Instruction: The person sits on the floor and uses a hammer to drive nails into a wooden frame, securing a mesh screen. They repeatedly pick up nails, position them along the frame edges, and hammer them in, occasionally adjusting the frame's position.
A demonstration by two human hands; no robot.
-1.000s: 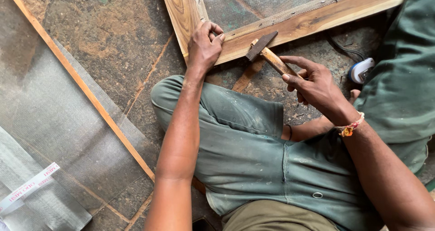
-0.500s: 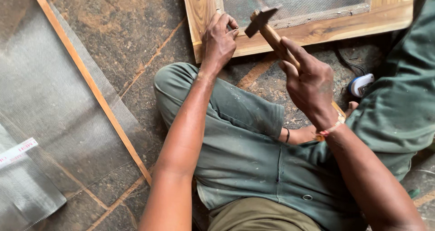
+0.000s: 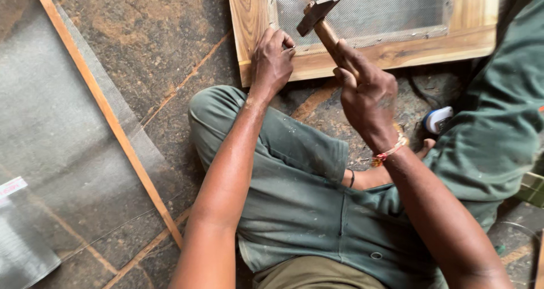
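Right hand (image 3: 365, 93) is gripping the hammer (image 3: 318, 14), now lifted higher over the frame (image 3: 391, 54) — a strike being readied. Left hand (image 3: 271, 62) is pinching something small, likely a nail, on the frame's corner — floor (image 3: 141, 34) beneath.

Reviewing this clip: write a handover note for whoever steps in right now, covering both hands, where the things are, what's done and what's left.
Left hand: pinched at the inner edge of the wooden frame, near its corner; whatever it pinches is too small to tell.
Right hand: gripping the hammer by its wooden handle, head raised above the frame.
Frame lies on the stone floor with wire mesh across its opening.
Done: mesh is laid over the frame, a thin strip along its lower edge.
Left: judging by the raised hammer, the blow at this corner is not yet struck.
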